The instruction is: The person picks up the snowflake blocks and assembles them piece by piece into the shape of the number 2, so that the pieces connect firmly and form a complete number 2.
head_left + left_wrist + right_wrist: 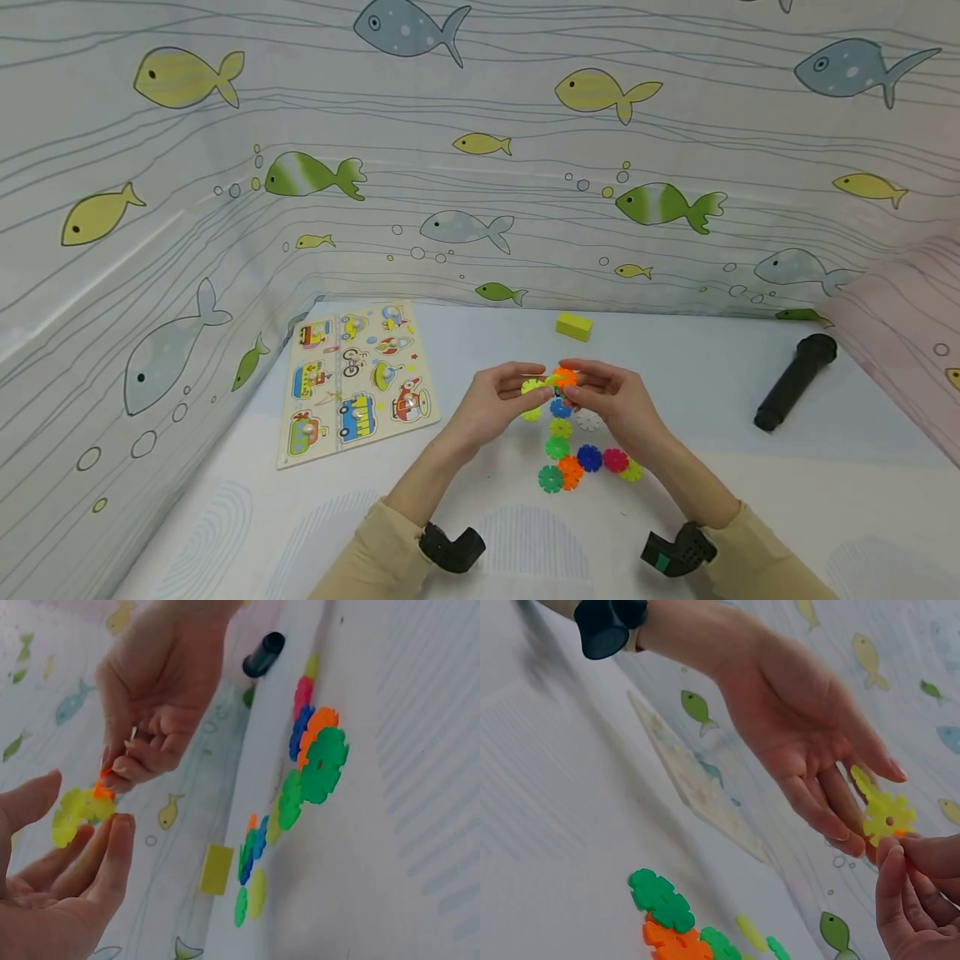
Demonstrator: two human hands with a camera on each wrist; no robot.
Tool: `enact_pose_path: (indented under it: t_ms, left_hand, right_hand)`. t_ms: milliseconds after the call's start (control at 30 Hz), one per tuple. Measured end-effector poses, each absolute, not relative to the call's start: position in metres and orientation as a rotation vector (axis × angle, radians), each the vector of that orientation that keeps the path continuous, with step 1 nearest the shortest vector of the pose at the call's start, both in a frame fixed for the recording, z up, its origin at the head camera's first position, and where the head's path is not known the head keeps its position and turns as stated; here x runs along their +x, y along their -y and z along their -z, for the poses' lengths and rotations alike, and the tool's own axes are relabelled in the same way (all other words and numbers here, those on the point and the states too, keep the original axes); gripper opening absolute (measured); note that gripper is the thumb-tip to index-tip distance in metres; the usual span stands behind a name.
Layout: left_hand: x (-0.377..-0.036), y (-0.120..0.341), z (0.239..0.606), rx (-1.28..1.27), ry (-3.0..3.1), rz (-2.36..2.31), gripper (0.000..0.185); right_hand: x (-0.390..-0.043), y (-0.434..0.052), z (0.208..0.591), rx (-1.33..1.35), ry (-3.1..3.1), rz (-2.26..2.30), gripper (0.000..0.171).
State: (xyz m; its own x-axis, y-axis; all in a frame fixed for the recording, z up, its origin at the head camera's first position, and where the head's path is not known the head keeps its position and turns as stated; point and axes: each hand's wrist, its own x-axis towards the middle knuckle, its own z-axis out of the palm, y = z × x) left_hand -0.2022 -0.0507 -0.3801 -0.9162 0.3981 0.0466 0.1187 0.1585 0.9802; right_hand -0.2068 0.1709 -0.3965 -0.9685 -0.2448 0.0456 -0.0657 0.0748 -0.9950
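Note:
Both hands are raised over the white table and meet at a small cluster of snowflake-shaped plastic discs. My left hand holds a yellow disc between thumb and nearly straight fingers; it shows again as the yellow disc and the yellow disc. My right hand pinches an orange disc that touches the yellow one, seen small as the orange disc. Below the hands, several loose discs lie on the table, among them blue, green and pink.
A wooden vehicle puzzle board lies at the left. A yellow block sits near the back wall, and a black cylinder lies at the right. Fish-patterned curtain walls close in the table on three sides.

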Motion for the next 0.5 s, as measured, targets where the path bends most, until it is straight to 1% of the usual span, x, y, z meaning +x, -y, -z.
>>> enact_pose_path:
  t_ms: [233,500]
  left_hand:
    - [-0.2031,0.0503,0.3812,0.59,-2.17,-1.852,0.042]
    - [-0.2027,0.0498,0.3813,0.555,-2.213,-1.851,0.043]
  right_hand:
    - [-0.2063,-0.1709,0.3966,-0.36,-2.255,1.907,0.045]
    - [-0.208,-0.1717,0.3963,-0.302,-2.329,1.838,0.047]
